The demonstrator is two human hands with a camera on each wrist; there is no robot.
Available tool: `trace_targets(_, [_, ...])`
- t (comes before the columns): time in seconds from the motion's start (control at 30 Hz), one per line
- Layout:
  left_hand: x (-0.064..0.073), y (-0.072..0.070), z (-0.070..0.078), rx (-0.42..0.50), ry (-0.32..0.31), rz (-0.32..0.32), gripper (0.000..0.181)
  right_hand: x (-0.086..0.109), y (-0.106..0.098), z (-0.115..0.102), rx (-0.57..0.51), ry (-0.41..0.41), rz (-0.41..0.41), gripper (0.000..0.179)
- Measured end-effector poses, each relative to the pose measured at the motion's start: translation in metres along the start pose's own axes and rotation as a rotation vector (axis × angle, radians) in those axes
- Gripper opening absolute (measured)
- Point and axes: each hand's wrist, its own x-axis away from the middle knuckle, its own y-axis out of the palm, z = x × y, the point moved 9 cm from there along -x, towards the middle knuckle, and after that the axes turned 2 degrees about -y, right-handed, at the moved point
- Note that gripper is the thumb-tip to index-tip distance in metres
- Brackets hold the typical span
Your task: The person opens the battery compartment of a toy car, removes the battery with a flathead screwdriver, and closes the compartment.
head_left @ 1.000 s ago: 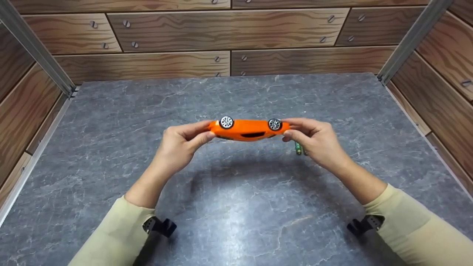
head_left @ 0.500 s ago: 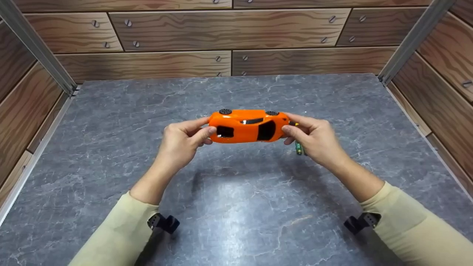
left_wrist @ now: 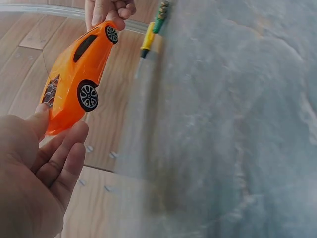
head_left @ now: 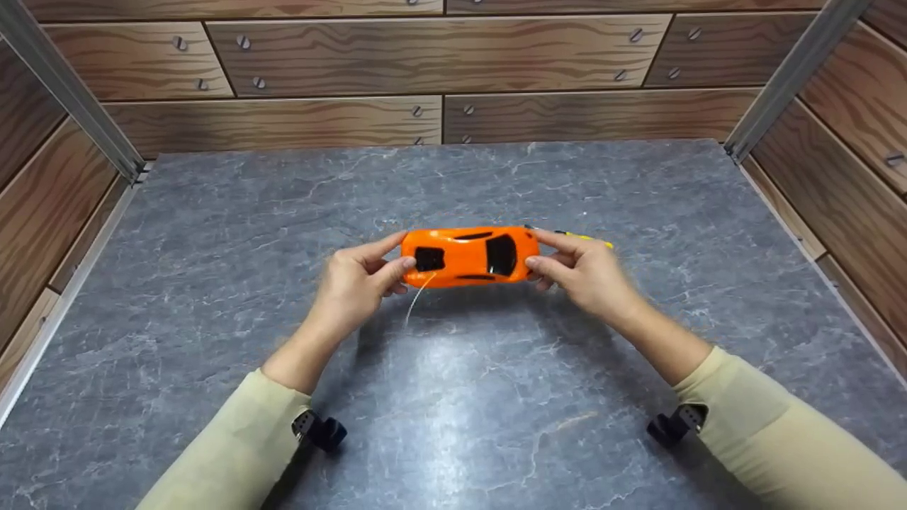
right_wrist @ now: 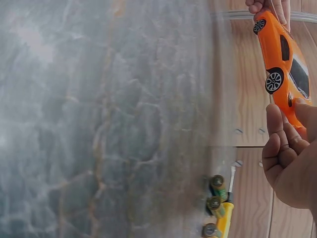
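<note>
An orange toy car (head_left: pixel 468 256) is held up over the table between both hands, its roof turned toward the head camera. My left hand (head_left: pixel 351 280) pinches the rear end, thumb beside the black rear panel. With thumb and fingers, my right hand (head_left: pixel 592 273) grips the front end near the dark windshield. A thin pale wire (head_left: pixel 411 304) hangs from the rear of the car. Two silver-spoked wheels show along one side in each wrist view, including this rear wheel (left_wrist: pixel 88 96).
Behind the right hand lies a screwdriver (right_wrist: pixel 225 218) with a yellow and black handle. Several green batteries (right_wrist: pixel 216 206) lie beside it, hidden by the right hand in the head view. Wood-patterned walls (head_left: pixel 439 57) surround the grey marbled table (head_left: pixel 453 425) at the back and sides.
The car has rolled from its side, wheels up, to show its roof, and its thin wire has come into view. Both hands have shifted slightly; the right now covers the batteries.
</note>
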Motion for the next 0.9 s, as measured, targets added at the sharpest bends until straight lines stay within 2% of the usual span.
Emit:
trace_targets(0.13, [-0.002, 0.004, -0.012, 0.019, -0.051, -0.015, 0.046, -0.002, 0.006, 0.010, 0.012, 0.065, -0.041, 0.053])
trace_targets(0.37, [-0.003, 0.010, -0.024, -0.018, -0.137, -0.056, 0.050, -0.005, 0.013, 0.018, 0.051, 0.105, -0.084, 0.055])
trace_targets(0.63, [-0.006, 0.017, -0.034, -0.077, -0.173, -0.117, 0.053, -0.005, 0.022, 0.024, 0.110, 0.150, -0.164, 0.060])
trace_targets(0.9, [-0.008, 0.021, -0.043, -0.118, -0.211, -0.144, 0.052, -0.007, 0.028, 0.029, 0.149, 0.162, -0.185, 0.060])
